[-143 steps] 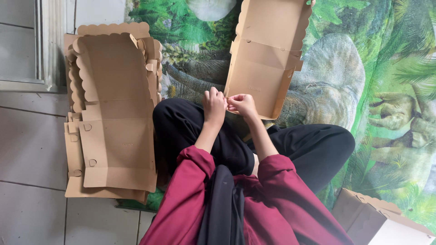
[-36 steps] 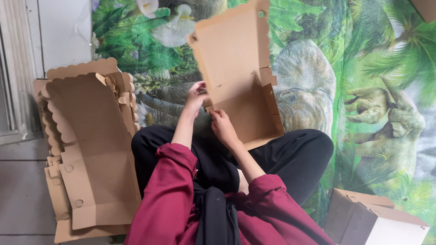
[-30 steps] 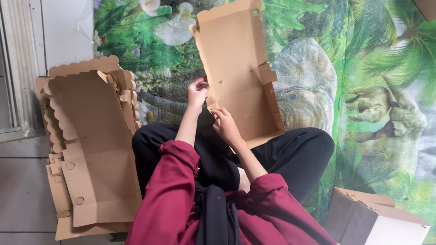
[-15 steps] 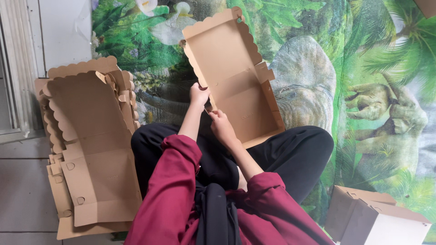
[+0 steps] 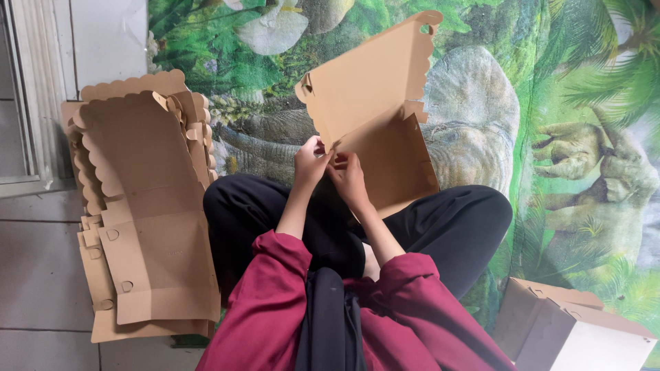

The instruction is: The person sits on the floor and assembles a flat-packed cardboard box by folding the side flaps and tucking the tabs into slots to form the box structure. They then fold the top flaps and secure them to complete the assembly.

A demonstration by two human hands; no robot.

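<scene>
I sit cross-legged in black trousers and a maroon top, with a brown cardboard box blank [image 5: 381, 103] held up over my lap. It is half folded, its scalloped lid panel tilted up and to the right. My left hand [image 5: 309, 161] pinches the blank's near-left corner by the fold. Just to its right, my right hand [image 5: 350, 177] grips the same edge, fingers against the inner panel. Both hands touch each other at the corner.
A stack of flat brown box blanks [image 5: 141, 206] lies on the tiled floor at my left. A folded cardboard box [image 5: 574, 330] stands at the lower right. A green jungle-print mat [image 5: 584, 137] covers the floor ahead and to the right. A door frame [image 5: 27, 89] is at the far left.
The box blank has swung from upright and leaning left to tilted right, its lid panel now folding down over the base. Both hands stay at its near corner.
</scene>
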